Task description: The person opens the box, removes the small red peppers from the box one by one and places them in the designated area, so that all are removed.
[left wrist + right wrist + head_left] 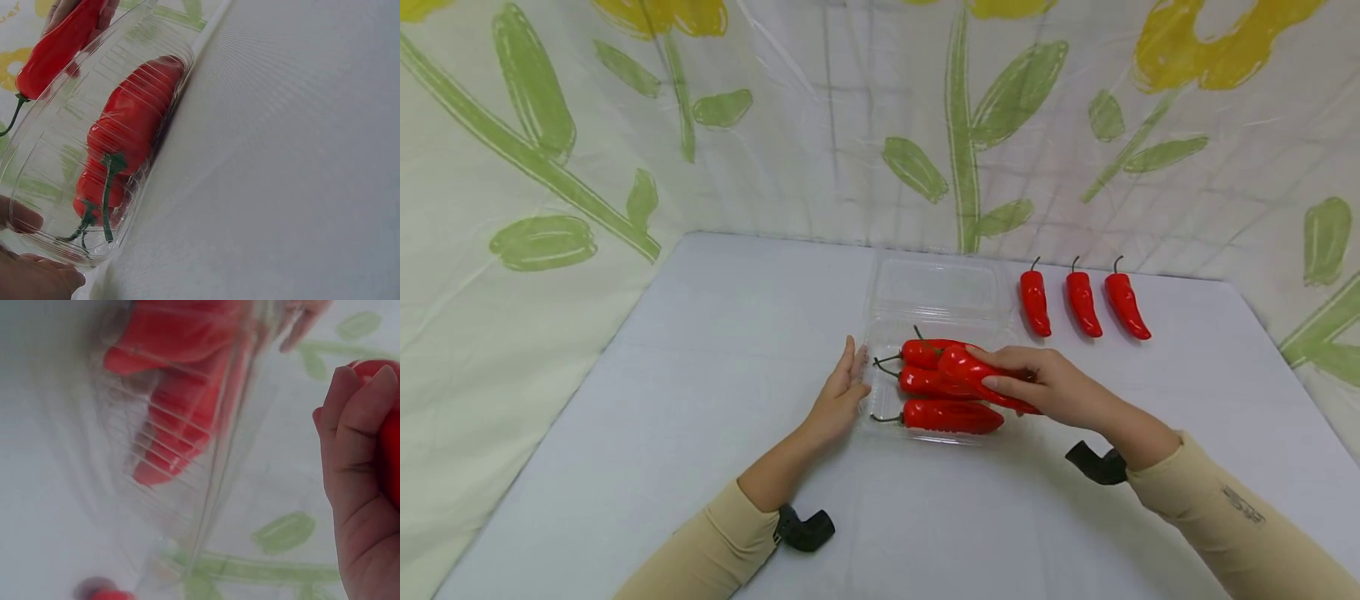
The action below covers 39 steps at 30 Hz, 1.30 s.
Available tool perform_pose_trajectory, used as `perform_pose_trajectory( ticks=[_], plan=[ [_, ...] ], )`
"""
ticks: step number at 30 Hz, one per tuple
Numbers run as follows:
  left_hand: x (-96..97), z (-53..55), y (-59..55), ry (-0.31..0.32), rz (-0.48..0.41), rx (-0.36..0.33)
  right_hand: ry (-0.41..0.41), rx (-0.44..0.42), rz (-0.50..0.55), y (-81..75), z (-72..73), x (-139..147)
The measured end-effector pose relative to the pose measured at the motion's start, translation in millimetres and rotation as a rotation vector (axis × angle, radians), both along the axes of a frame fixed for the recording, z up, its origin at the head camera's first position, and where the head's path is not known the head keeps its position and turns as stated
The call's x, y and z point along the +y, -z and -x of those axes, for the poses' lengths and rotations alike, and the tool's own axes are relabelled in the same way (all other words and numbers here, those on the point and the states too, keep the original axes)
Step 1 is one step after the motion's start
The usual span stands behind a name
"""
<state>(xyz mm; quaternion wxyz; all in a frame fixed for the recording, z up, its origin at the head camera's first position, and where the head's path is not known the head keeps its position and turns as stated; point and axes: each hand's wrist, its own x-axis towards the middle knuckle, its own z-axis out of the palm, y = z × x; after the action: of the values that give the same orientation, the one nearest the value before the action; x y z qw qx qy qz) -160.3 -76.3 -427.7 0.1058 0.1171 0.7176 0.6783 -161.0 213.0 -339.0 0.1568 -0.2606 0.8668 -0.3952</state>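
My right hand (1045, 383) grips a shiny red pepper (966, 371) with a green stem, held tilted over a clear plastic container (917, 437). In the right wrist view, curled fingers (356, 437) wrap round that pepper. Three more red peppers lie side by side in the container, stems to the left; the nearest pepper (951, 417) shows whole, and the held one partly covers the others. My left hand (835, 400) holds the container's left rim, its thumb at the rim and fingers along the outer wall. Through the ribbed plastic, the peppers (134, 119) show in the left wrist view.
The container's hinged lid (940, 283) lies back, folded away from me. Three red peppers stand in a row at the back right of the white table (737, 333): a left one (1034, 302), a middle one (1082, 304) and a right one (1126, 306). Behind hangs a flower-patterned curtain (850, 125).
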Motion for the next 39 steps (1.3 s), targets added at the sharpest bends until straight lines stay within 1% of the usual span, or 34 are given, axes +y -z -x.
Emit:
perform_pose_trajectory(
  ticks=[8, 17, 22, 28, 37, 39],
  plan=[
    [-0.1, -0.6, -0.9, -0.001, 0.003, 0.000, 0.115, 0.018, 0.019, -6.1, -5.0, 12.7],
    [0.5, -1.0, -1.1, -0.001, 0.011, -0.002, 0.209, -0.026, 0.083, -7.2, -13.6, 23.7],
    [0.5, -1.0, -2.0, -0.003, 0.019, -0.009, 0.262, -0.016, 0.114, -5.2, -18.3, 31.4],
    [-0.4, 0.0, -1.1, -0.003, 0.020, -0.012, 0.314, 0.035, 0.165, -1.1, -20.5, 44.2],
    [-0.6, 0.5, 0.4, -0.005, 0.022, -0.014, 0.394, 0.031, 0.217, 2.4, -21.6, 64.8],
    [-0.7, 0.6, 0.8, -0.007, 0.027, -0.015, 0.424, 0.026, 0.220, 3.0, -21.3, 69.9]
  ],
)
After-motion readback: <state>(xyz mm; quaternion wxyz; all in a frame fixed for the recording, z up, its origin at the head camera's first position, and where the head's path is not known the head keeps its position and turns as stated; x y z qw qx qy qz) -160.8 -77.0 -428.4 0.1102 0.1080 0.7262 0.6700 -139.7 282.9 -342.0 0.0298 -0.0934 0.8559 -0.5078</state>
